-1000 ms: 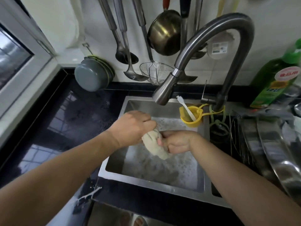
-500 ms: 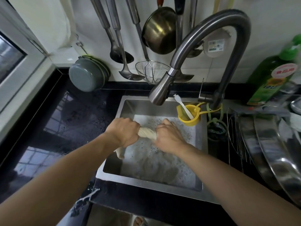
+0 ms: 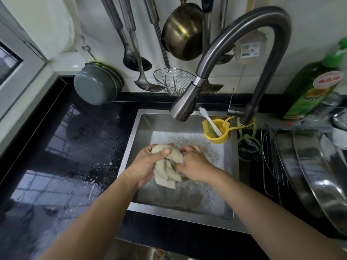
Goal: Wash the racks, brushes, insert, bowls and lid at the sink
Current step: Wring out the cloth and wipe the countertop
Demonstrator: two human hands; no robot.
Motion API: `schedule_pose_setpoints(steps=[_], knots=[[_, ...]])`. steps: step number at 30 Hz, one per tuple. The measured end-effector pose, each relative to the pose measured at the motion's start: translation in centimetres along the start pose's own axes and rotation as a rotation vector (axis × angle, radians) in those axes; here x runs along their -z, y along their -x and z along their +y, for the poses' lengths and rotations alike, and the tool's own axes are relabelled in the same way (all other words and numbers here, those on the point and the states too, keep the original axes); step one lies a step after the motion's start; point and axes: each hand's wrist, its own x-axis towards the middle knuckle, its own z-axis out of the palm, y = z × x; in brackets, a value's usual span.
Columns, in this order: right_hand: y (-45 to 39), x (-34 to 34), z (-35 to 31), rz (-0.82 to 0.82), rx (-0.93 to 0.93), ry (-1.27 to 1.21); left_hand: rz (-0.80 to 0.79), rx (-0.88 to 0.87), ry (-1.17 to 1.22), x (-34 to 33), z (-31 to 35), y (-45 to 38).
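Over the steel sink (image 3: 135, 132), whose bottom is covered in foam, both my hands hold a wet beige cloth (image 3: 166, 173). My left hand (image 3: 146, 164) grips its upper bunched end, thumb on top. My right hand (image 3: 193, 163) grips the cloth from the right side, fingers curled into it. The loose end of the cloth hangs down between my wrists. The dark faucet spout (image 3: 183, 107) points down above the sink's back edge; no water stream shows.
A yellow holder (image 3: 216, 131) with a white brush hangs at the sink's back right. Wire racks (image 3: 272, 160) and steel bowls (image 3: 319, 177) stand to the right. A green detergent bottle (image 3: 311, 91) sits behind. Ladles, a strainer and a pan hang on the wall; grey bowls (image 3: 95, 84) lean back left.
The cloth was twisted tight between both fists half a second ago. Now it is loosened, bunched in my left hand, with its end hanging down.
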Motion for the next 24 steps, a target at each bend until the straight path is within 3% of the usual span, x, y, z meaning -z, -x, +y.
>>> schedule_pose_setpoints(steps=[2,6,9,11,14,16,18,21,24], knots=[[0.4,1.0,0.9,-0.039,-0.01,0.006,0.045,0.028,-0.117,0.0,-0.4,0.1],[1.0,2.3,3.7,-0.123,-0.071,0.125,0.077,0.179,-1.013,1.0,-0.7,0.3],[0.9,2.2,4.1,-0.093,-0.078,0.074,0.046,0.174,-1.08,2.1,-1.1,0.1],[0.5,2.3,4.0,-0.033,-0.116,-0.016,0.066,0.144,-0.863,2.4,-1.3,0.3],[0.3,1.8,3.3,-0.049,-0.216,-0.302,0.042,0.097,-0.045,1.7,-1.7,0.0],[0.6,0.5,2.2,-0.107,-0.201,-0.401,-0.028,0.031,0.342,-0.4,-1.6,0.0],[1.7,0.1,1.4,-0.246,-0.149,-0.451,0.032,0.026,0.517,-2.8,-1.2,0.1],[4.1,1.9,3.2,-0.525,-0.139,-0.64,0.055,0.051,0.594,-4.3,-0.9,0.5],[4.9,2.9,6.5,-0.426,-0.29,-1.174,0.029,0.047,0.628,-4.4,-0.8,0.6]])
